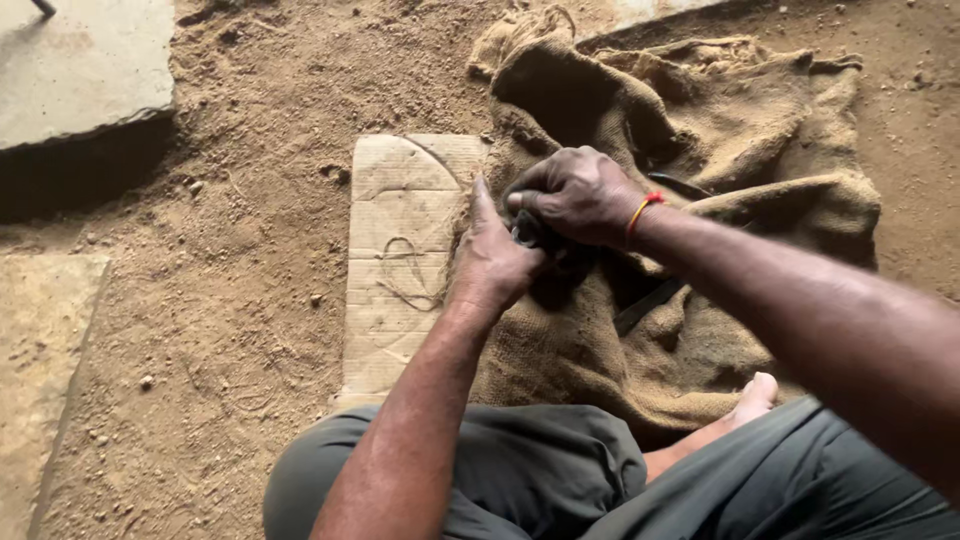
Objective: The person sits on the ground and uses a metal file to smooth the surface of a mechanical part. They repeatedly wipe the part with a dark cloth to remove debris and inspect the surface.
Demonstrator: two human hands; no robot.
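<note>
My left hand (492,258) and my right hand (578,194) meet over a crumpled burlap sack (760,150) on the dirt floor. Between them sits a small dark object (524,232), mostly hidden by the fingers; both hands grip it. A red and yellow thread band (641,212) circles my right wrist. A dark strap-like piece (650,300) lies on the sack below my right forearm, and another dark curved piece (680,184) shows just past the wrist.
A worn cardboard piece (400,260) lies left of the sack. Stone slabs sit at the upper left (80,70) and lower left (35,370). My grey-trousered knees (540,470) and a bare foot (752,398) fill the bottom. Loose sandy dirt (230,300) surrounds everything.
</note>
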